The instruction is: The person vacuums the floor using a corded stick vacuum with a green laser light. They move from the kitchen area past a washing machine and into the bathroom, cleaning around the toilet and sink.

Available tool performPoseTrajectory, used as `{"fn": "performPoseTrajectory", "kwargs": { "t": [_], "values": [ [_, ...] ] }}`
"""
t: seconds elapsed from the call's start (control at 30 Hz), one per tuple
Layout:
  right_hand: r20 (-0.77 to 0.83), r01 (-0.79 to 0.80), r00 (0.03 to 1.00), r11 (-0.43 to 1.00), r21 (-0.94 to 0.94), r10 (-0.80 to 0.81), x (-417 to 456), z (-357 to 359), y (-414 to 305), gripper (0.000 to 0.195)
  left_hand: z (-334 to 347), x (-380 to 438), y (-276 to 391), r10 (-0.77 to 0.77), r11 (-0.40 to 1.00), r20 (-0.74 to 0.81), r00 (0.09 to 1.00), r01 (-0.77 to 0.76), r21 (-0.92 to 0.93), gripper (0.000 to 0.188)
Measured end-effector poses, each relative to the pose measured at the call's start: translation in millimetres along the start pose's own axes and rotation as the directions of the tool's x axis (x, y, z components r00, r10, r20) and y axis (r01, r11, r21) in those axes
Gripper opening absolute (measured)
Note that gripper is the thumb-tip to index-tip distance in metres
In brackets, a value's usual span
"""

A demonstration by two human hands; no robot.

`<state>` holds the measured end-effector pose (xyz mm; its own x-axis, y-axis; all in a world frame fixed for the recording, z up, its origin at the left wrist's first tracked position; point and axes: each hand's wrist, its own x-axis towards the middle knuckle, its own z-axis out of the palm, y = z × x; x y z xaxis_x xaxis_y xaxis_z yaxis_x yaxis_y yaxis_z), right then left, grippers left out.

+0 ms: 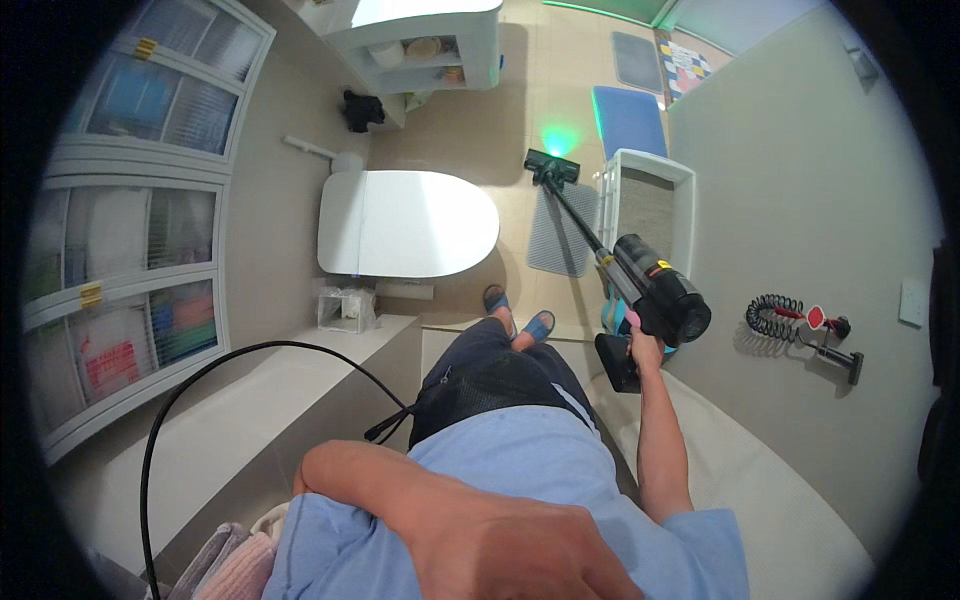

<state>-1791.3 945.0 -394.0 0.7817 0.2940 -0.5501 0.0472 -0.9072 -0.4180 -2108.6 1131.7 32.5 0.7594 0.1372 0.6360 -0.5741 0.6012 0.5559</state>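
My right hand [646,352] grips the handle of a cordless stick vacuum cleaner [660,289], out to my right. Its black tube slants away to the floor head [552,167], which rests on the tiles beyond a grey perforated mat [564,232]. A green light from the head glows on the floor in front of it. Close under the camera, my left hand [525,547] is raised before my chest, its back towards me. The fingers of that hand run out at the lower edge, so their pose is hidden.
A closed white toilet lid [412,223] lies ahead to the left. Right of it stands a white-rimmed litter tray [685,172], near a blue mat [631,120]. A coiled hose with a sprayer [780,319] hangs on the right wall. A black cable [225,356] loops at left.
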Motion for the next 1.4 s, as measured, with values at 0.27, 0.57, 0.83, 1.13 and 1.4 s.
{"fn": "performPoseTrajectory", "kwargs": {
  "t": [0.27, 0.57, 0.83, 1.13, 1.4],
  "values": [
    [0.075, -0.022, 0.997, 1.0, -0.01, 0.022, -39.2, -17.3, 18.3, 0.032, -0.9, 1.8, 7.1, -0.03, 1.0, 0.067, 0.997, 0.03, -0.001, 0.039],
    [0.156, -0.025, 0.986, 0.98, -0.198, 0.057, -87.8, -68.0, 57.3, 0.036, -4.0, -2.9, 11.5, 0.0, 1.0, 0.022, 1.0, 0.0, -0.013, 0.036],
    [0.031, 0.195, 0.978, 0.857, -0.477, -0.205, -124.8, -56.6, 126.6, 0.048, -24.6, 1.2, 15.9, 0.019, 1.0, -0.006, 1.0, -0.019, 0.007, 0.038],
    [-0.041, -0.036, 0.999, 0.939, -0.341, 0.023, -162.0, -44.6, 68.9, 0.057, -35.1, -1.3, 7.5, 0.047, 0.996, -0.055, 0.997, -0.051, -0.068, 0.051],
    [-0.035, 0.155, 0.986, 0.981, -0.118, -0.16, -131.3, -32.6, 27.9, 0.053, -35.4, 1.5, 9.4, 0.03, 0.998, -0.024, 0.999, -0.031, -0.063, 0.05]
  ]
}}
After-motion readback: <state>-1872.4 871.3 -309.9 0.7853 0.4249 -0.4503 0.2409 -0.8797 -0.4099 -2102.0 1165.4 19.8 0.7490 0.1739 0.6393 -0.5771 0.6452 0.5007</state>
